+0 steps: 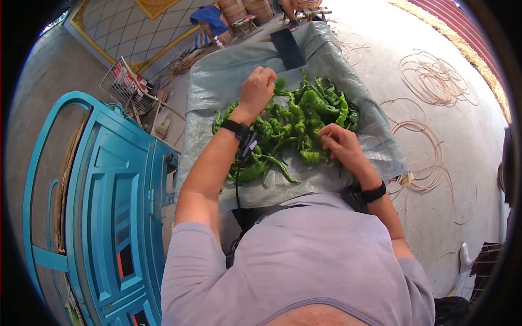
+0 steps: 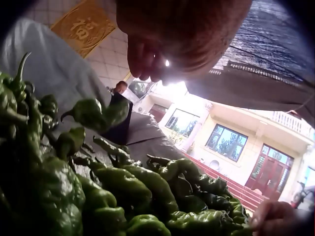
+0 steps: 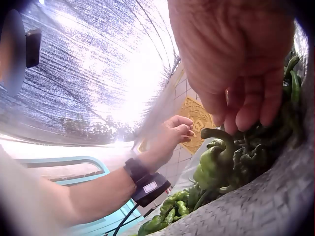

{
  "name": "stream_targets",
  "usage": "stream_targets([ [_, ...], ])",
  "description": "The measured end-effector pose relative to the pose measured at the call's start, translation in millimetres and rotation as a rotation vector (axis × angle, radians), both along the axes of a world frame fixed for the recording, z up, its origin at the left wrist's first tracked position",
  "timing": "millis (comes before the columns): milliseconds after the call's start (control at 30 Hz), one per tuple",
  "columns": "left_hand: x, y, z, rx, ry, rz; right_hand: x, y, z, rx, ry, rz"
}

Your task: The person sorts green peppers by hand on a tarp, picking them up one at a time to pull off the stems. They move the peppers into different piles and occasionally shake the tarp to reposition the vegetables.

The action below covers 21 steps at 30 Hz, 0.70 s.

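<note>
A heap of green peppers (image 1: 293, 119) is spread on a grey woven sheet (image 1: 217, 81) laid over the floor (image 1: 467, 141), directly in front of the seated person. The right hand (image 1: 340, 144) is lowered onto the near right edge of the heap. Its bunched fingertips (image 3: 241, 115) are closed on the curved stem end of one pepper (image 3: 212, 164) (seen most plainly from the right wrist). The left hand (image 1: 259, 88) is held above the far left part of the heap, clear of it, with the fingers (image 2: 142, 61) curled inward. Whether anything is pinched in them cannot be told. A dark band (image 1: 235, 128) is worn on the left wrist. A blue cabinet (image 1: 109, 206) is seen at the person's left, and coils of pale cane (image 1: 435, 81) lie on the floor to the right, well apart from the sheet.
</note>
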<state>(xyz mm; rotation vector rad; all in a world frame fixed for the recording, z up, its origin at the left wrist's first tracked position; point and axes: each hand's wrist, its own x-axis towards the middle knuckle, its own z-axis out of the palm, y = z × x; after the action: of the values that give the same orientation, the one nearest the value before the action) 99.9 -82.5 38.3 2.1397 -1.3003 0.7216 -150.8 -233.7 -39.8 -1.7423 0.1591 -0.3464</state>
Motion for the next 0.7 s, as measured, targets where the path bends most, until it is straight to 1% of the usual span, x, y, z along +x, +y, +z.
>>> stream_targets([
  [67,-6.4,3.4,6.4,0.193,0.065,0.021,1.4,-0.3,-3.1,0.0,0.009,0.003],
  [100,10.2,6.4,-5.5,0.339,0.16,-0.01,1.8,-0.6,-3.6,-0.001,0.011,0.003],
  [200,10.8,17.9,-28.9,0.608,0.255,0.148,-0.6,-1.4,0.1,-0.034,0.014,0.006],
  [267,25.1,22.6,-61.4,0.456,0.225,0.115,-1.0,-1.5,-1.1,-0.03,-0.002,0.005],
  [300,30.2,25.3,-69.6,0.493,0.308,0.104,-1.2,-1.3,-1.0,-0.029,-0.011,0.006],
  [333,24.5,21.3,-67.5,0.56,0.498,0.176,-2.1,-1.4,1.4,-0.037,-0.01,-0.001],
  [400,43.4,24.4,-98.3,0.426,0.483,0.19,-3.8,-0.3,5.2,-0.056,-0.003,0.001],
  [500,23.9,22.4,-78.5,0.407,0.461,0.291,-1.7,-1.2,0.7,-0.06,0.018,-0.013],
  [600,12.9,24.1,-49.4,0.245,0.329,0.206,0.5,-1.4,3.1,-0.048,0.015,-0.017],
  [633,17.7,24.2,-50.0,0.127,0.193,0.157,0.0,-0.8,4.0,-0.043,0.008,-0.017],
  [700,8.9,24.0,-29.5,0.032,0.098,0.066,-2.3,1.3,2.8,-0.047,0.003,-0.009],
])
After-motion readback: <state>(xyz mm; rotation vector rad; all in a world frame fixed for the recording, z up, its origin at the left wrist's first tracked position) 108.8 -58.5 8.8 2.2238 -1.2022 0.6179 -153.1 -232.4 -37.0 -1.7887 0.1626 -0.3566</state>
